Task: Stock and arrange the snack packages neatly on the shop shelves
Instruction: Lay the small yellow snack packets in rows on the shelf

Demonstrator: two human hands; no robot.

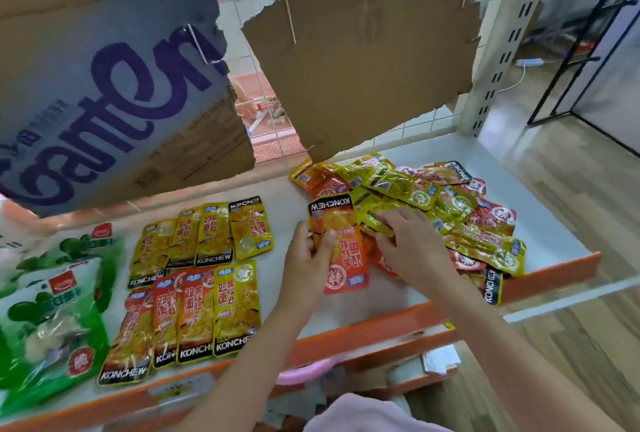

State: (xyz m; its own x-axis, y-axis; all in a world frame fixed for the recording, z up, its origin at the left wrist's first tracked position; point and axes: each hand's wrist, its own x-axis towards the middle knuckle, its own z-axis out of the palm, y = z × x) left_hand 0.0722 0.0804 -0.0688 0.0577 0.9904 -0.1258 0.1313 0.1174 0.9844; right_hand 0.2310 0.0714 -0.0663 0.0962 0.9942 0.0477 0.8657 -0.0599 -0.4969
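head | white shelf (287, 196), orange lip | wood-look floor (571, 161) right

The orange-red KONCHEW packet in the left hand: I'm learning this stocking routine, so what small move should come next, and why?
Probably carry the orange-red KONCHEW packet, which the left hand pinches, over to the two neat rows of packets and lay it beside them. It is already lifted off the loose pile of yellow and red packets, where the right hand rests, and bare white shelf shows next to the rows.
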